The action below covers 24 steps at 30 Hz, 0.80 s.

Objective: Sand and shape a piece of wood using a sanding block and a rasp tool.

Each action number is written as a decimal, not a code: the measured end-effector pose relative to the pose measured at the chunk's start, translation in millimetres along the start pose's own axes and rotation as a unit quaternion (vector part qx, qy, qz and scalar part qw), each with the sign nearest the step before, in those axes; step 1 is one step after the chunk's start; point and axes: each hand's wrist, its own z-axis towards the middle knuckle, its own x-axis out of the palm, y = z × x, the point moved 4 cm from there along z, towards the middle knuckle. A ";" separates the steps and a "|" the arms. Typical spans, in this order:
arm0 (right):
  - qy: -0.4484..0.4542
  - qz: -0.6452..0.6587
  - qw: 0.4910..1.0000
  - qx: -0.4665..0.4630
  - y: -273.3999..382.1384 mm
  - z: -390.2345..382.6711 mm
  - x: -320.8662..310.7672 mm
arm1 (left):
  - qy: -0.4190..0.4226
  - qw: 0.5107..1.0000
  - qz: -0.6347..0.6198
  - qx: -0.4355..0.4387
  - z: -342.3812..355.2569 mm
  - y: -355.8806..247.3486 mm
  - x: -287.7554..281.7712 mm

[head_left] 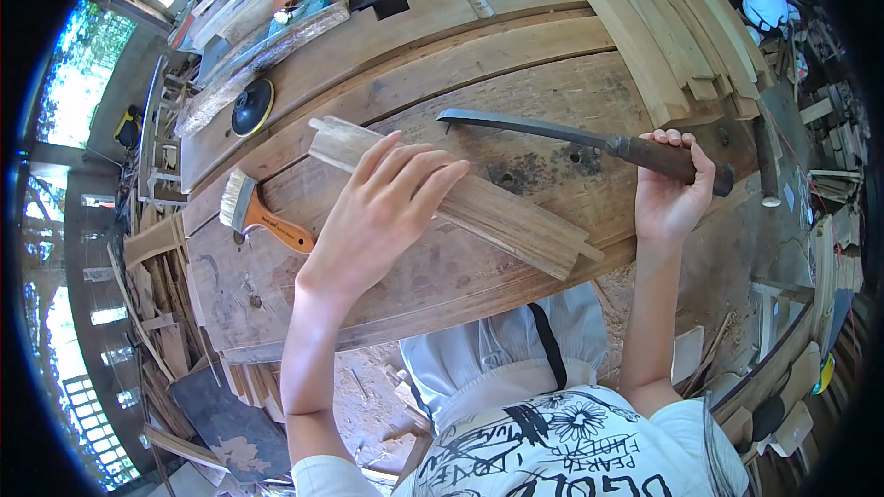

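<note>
"So, what is the left hand (391,202) doing?"

"It lies palm down across a long, light-brown, grooved strip of wood (514,225). Its fingers are almost straight, side by side, with small gaps. The thumb is hidden, so I can't tell if the hand pinches the wood or just rests on it."

"Where is the strip?"

"On the big brown wooden desk (299,308). Make the strip the middle of a clock. One end points to 10 o'clock and the other to 4."

"And the right hand (677,198)?"

"That's at 3 o'clock. It is curled round the handle of a long tool with a grey metal blade and a brown wooden handle (594,140). The blade points to 9 o'clock. I can't tell if it touches the desk."

"What else is there?"

"At 9 o'clock there's a flat brush with pale bristles and an orange handle (273,223). A round black disc with a yellow rim (252,108) sits at 10. Between 11 and 12 is a flat dark piece with a jagged edge (390,0). A pile of long pale planks (649,41) lies between 1 and 2. Far off at 2 o'clock, past the desk, is a person in a white top (767,5)."
</note>
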 end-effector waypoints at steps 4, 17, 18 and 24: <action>0.023 0.021 1.000 0.005 -2.1 0.1 -1.6 | -0.064 0.997 0.034 -0.010 -17.3 -2.3 0.0; 0.049 0.032 0.998 0.011 -0.5 -0.1 -1.0 | -0.186 0.982 0.006 0.032 -55.8 -2.8 11.1; 0.037 0.032 0.999 0.002 -2.2 -0.7 0.3 | -0.186 0.982 0.001 0.028 -57.1 -1.4 11.1; -0.009 0.083 0.994 -0.075 9.3 -0.4 8.0 | -0.219 0.974 -0.052 -0.024 -57.2 32.6 -0.1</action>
